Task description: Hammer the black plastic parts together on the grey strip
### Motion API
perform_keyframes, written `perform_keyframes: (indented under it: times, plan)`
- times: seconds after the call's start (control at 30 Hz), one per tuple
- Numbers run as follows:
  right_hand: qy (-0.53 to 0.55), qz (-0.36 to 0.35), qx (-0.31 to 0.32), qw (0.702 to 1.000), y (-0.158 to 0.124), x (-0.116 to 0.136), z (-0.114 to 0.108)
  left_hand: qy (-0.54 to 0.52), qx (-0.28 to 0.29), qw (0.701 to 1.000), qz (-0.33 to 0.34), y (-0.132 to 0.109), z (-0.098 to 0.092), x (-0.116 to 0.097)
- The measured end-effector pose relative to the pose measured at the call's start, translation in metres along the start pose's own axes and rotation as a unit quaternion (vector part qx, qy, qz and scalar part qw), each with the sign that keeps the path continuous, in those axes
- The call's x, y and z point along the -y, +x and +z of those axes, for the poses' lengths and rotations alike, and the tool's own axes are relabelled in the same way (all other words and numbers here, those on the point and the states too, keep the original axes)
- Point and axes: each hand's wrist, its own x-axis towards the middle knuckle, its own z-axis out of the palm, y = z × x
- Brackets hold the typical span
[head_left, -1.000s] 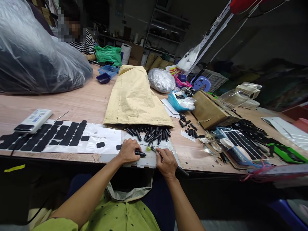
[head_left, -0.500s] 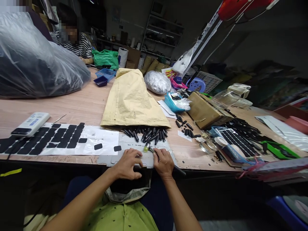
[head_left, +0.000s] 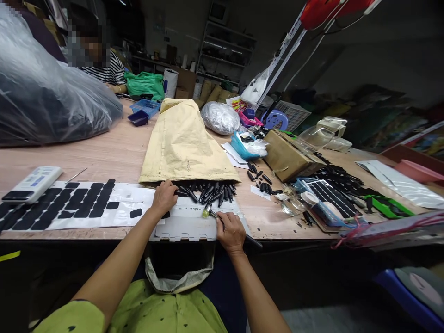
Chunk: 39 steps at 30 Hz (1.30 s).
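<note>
My right hand is closed round the handle of a small hammer, whose head with a yellow-green face rests over a grey board. The dark end of the handle sticks out behind that hand. My left hand is at the left edge of a pile of black tapered plastic pieces, its fingers curled together. Whatever those fingertips grip is too hidden to name. The pieces spill from under the open end of a tan sack. Below the table edge, an open-mouthed bag lies at my lap.
On the left are a white device, a sheet of black stickers and a large plastic bag. To the right stand a cardboard box, a blue tray and a green tray. A person in a striped top sits across the table.
My left hand has moved from above the open bag, forward and left to the black pieces. Its spread fingers have curled. My right hand keeps the hammer. The view has shifted slightly.
</note>
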Motion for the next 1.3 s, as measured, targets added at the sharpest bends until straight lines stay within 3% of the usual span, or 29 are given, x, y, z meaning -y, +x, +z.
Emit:
perform_keyframes:
  times: [0.17,0.3,0.53,0.8,0.97,1.17,1.3]
  plan:
    - [-0.001,0.003,0.0,1.0,0.0,0.0,0.001,-0.008,-0.009,1.0,-0.01,-0.006,-0.003,0.001]
    - [0.004,0.005,-0.003,1.0,0.0,0.0,0.001,-0.055,0.012,0.998,0.024,-0.019,-0.006,-0.009]
    - [0.009,0.0,-0.005,1.0,-0.001,0.0,0.0,-0.126,0.035,0.989,0.072,-0.058,0.019,-0.043]
    - [0.035,-0.018,0.011,0.999,0.0,-0.003,-0.005,-0.151,0.029,0.986,0.059,-0.057,0.028,-0.038]
    - [0.124,0.06,-0.024,0.99,-0.005,0.02,-0.016,-0.175,0.024,0.983,0.054,-0.056,0.029,-0.038]
    - [0.204,0.104,0.038,0.973,-0.006,0.053,-0.03,-0.172,0.038,0.983,0.044,-0.055,0.029,-0.039]
    - [0.2,0.098,0.027,0.975,-0.001,0.063,-0.037,-0.166,0.045,0.984,0.04,-0.055,0.029,-0.039]
